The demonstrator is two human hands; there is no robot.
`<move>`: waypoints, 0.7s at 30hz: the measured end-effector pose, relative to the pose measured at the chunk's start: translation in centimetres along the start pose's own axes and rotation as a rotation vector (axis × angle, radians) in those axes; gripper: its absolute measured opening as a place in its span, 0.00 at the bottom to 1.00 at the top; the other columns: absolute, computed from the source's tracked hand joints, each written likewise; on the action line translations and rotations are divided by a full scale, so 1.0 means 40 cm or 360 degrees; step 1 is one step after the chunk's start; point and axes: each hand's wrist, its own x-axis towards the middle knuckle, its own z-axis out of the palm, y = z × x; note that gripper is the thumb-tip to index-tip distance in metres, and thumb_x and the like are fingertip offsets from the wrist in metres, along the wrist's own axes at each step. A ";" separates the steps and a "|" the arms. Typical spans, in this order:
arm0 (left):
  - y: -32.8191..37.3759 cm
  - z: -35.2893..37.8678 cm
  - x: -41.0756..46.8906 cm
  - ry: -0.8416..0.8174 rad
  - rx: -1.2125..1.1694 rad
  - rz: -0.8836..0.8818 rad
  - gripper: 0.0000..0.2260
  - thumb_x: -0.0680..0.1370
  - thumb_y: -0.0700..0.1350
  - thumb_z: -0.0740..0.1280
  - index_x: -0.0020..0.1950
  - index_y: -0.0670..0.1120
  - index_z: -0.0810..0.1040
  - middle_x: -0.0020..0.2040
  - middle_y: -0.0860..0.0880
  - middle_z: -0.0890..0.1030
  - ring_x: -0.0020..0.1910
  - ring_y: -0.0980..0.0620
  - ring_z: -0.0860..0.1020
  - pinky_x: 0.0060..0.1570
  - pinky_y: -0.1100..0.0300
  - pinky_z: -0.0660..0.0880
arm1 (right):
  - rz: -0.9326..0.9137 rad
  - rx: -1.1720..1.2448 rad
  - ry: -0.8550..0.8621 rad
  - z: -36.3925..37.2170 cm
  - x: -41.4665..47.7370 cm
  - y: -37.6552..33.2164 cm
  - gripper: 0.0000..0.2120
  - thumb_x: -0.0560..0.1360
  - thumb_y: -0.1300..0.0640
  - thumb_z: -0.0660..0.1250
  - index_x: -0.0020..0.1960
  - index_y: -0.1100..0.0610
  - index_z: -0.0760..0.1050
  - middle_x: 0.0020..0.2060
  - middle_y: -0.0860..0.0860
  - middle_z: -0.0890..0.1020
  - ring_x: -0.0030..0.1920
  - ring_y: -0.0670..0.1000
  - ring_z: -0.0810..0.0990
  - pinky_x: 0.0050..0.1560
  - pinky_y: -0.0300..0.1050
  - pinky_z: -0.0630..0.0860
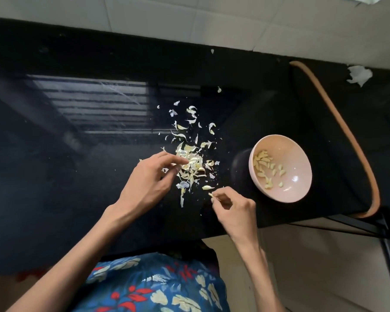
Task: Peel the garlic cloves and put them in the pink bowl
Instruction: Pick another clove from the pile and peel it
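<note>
A pink bowl (300, 152) stands on the black table at the right, with several peeled garlic cloves (263, 164) in its left half. A heap of pale garlic skins (190, 163) lies in the middle of the table. My left hand (150, 179) reaches into the left side of that heap, fingertips pinching at the skins. My right hand (232, 204) hovers just left of the bowl and pinches a small garlic clove (211, 195) between thumb and fingers. One loose clove (207, 188) lies just above it.
The glossy black table (77, 154) ends close to my body and to the right of the bowl. A brown curved chair rim (347, 131) runs behind the bowl. A crumpled white tissue (359, 75) lies at the far right. Scattered skins (190, 111) reach toward the back.
</note>
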 end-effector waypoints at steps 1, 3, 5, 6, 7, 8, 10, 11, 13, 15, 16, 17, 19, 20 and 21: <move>0.000 -0.001 0.000 -0.0020 -0.0009 0.0005 0.09 0.80 0.41 0.68 0.55 0.53 0.84 0.49 0.57 0.83 0.49 0.57 0.81 0.52 0.53 0.79 | 0.0040 -0.0028 -0.0036 -0.004 0.001 -0.007 0.07 0.71 0.65 0.74 0.46 0.55 0.85 0.39 0.48 0.86 0.38 0.46 0.83 0.44 0.37 0.77; 0.001 0.000 -0.001 -0.0070 -0.0021 0.0021 0.08 0.80 0.43 0.68 0.55 0.53 0.84 0.50 0.57 0.84 0.50 0.57 0.82 0.52 0.51 0.79 | -0.0007 -0.0184 -0.0129 -0.005 0.001 -0.013 0.07 0.72 0.64 0.73 0.48 0.56 0.86 0.42 0.50 0.86 0.42 0.50 0.84 0.47 0.41 0.77; 0.002 0.002 -0.001 -0.0114 -0.0041 0.0022 0.07 0.80 0.43 0.69 0.55 0.53 0.84 0.50 0.56 0.85 0.50 0.57 0.82 0.53 0.50 0.79 | -0.0090 -0.0419 -0.0226 0.006 -0.004 -0.028 0.05 0.73 0.64 0.71 0.46 0.59 0.85 0.41 0.52 0.83 0.42 0.54 0.82 0.44 0.48 0.78; 0.003 0.003 0.000 -0.0133 -0.0047 0.0022 0.07 0.80 0.43 0.69 0.54 0.53 0.84 0.49 0.56 0.85 0.50 0.56 0.82 0.53 0.50 0.79 | -0.0150 -0.0557 -0.0241 0.016 -0.009 -0.037 0.04 0.71 0.66 0.71 0.43 0.60 0.84 0.39 0.53 0.81 0.41 0.56 0.81 0.40 0.50 0.79; 0.006 0.004 0.002 -0.0151 -0.0048 0.0027 0.07 0.80 0.43 0.69 0.54 0.53 0.84 0.49 0.57 0.85 0.49 0.56 0.82 0.53 0.51 0.79 | -0.0208 -0.0692 -0.0228 0.027 -0.015 -0.048 0.05 0.67 0.69 0.71 0.39 0.61 0.81 0.36 0.54 0.79 0.38 0.57 0.80 0.35 0.48 0.78; 0.008 0.005 0.002 -0.0165 -0.0042 0.0036 0.07 0.80 0.43 0.69 0.54 0.53 0.84 0.49 0.57 0.85 0.49 0.56 0.82 0.53 0.51 0.79 | -0.0252 -0.0792 -0.0191 0.039 -0.024 -0.059 0.08 0.61 0.72 0.71 0.35 0.61 0.78 0.34 0.54 0.77 0.35 0.57 0.79 0.31 0.46 0.76; 0.012 0.006 0.003 -0.0187 -0.0025 0.0058 0.07 0.80 0.42 0.69 0.54 0.52 0.85 0.49 0.57 0.85 0.48 0.56 0.82 0.52 0.51 0.79 | -0.0334 -0.0897 -0.0115 0.061 -0.043 -0.082 0.10 0.56 0.72 0.66 0.32 0.60 0.73 0.31 0.54 0.75 0.31 0.57 0.76 0.29 0.45 0.73; 0.012 0.008 0.003 -0.0201 -0.0020 0.0065 0.07 0.79 0.42 0.69 0.54 0.51 0.85 0.49 0.57 0.85 0.48 0.55 0.82 0.53 0.51 0.79 | -0.0365 -0.0928 -0.0079 0.070 -0.051 -0.088 0.08 0.57 0.70 0.62 0.32 0.59 0.73 0.31 0.54 0.75 0.31 0.57 0.75 0.30 0.46 0.72; 0.012 0.008 0.003 -0.0231 -0.0017 0.0067 0.08 0.79 0.41 0.68 0.55 0.50 0.84 0.48 0.56 0.85 0.48 0.54 0.83 0.53 0.50 0.79 | -0.0379 -0.0985 -0.0032 0.083 -0.057 -0.096 0.09 0.59 0.66 0.55 0.32 0.59 0.72 0.30 0.55 0.75 0.31 0.57 0.75 0.31 0.46 0.72; 0.013 0.008 0.005 -0.0255 -0.0009 0.0061 0.09 0.79 0.40 0.68 0.55 0.50 0.84 0.47 0.56 0.85 0.47 0.54 0.83 0.54 0.50 0.79 | -0.0358 -0.1081 -0.0037 0.092 -0.050 -0.109 0.07 0.58 0.66 0.58 0.31 0.59 0.73 0.29 0.55 0.76 0.30 0.57 0.75 0.31 0.45 0.73; 0.014 0.007 0.007 -0.0261 -0.0013 0.0054 0.09 0.79 0.41 0.68 0.55 0.50 0.84 0.47 0.56 0.85 0.47 0.54 0.83 0.54 0.50 0.79 | -0.0344 -0.1117 -0.0047 0.095 -0.045 -0.116 0.05 0.56 0.66 0.62 0.30 0.59 0.74 0.29 0.55 0.76 0.29 0.57 0.76 0.30 0.44 0.73; 0.016 0.007 0.009 -0.0264 -0.0023 0.0045 0.08 0.79 0.41 0.68 0.55 0.50 0.84 0.47 0.56 0.85 0.47 0.55 0.83 0.54 0.50 0.79 | -0.0333 -0.1154 -0.0056 0.099 -0.041 -0.123 0.06 0.54 0.67 0.65 0.30 0.59 0.75 0.28 0.56 0.77 0.29 0.57 0.76 0.29 0.44 0.74; 0.019 0.007 0.011 -0.0260 -0.0036 0.0030 0.08 0.79 0.41 0.68 0.55 0.50 0.84 0.46 0.56 0.85 0.46 0.56 0.83 0.54 0.52 0.79 | -0.0322 -0.1216 -0.0081 0.107 -0.037 -0.128 0.07 0.53 0.66 0.68 0.30 0.59 0.76 0.28 0.55 0.77 0.28 0.56 0.77 0.29 0.43 0.73; 0.020 0.007 0.012 -0.0258 -0.0034 0.0026 0.08 0.80 0.41 0.68 0.55 0.50 0.84 0.46 0.56 0.85 0.46 0.56 0.83 0.54 0.52 0.78 | -0.0320 -0.1241 -0.0090 0.111 -0.037 -0.129 0.07 0.53 0.66 0.69 0.30 0.59 0.76 0.28 0.55 0.78 0.28 0.56 0.77 0.28 0.42 0.73; 0.021 0.008 0.012 -0.0258 -0.0032 0.0023 0.08 0.79 0.42 0.68 0.55 0.50 0.84 0.46 0.56 0.85 0.45 0.55 0.83 0.53 0.52 0.78 | -0.0323 -0.1262 -0.0087 0.115 -0.037 -0.128 0.07 0.53 0.65 0.70 0.30 0.59 0.77 0.28 0.55 0.78 0.28 0.55 0.77 0.28 0.42 0.73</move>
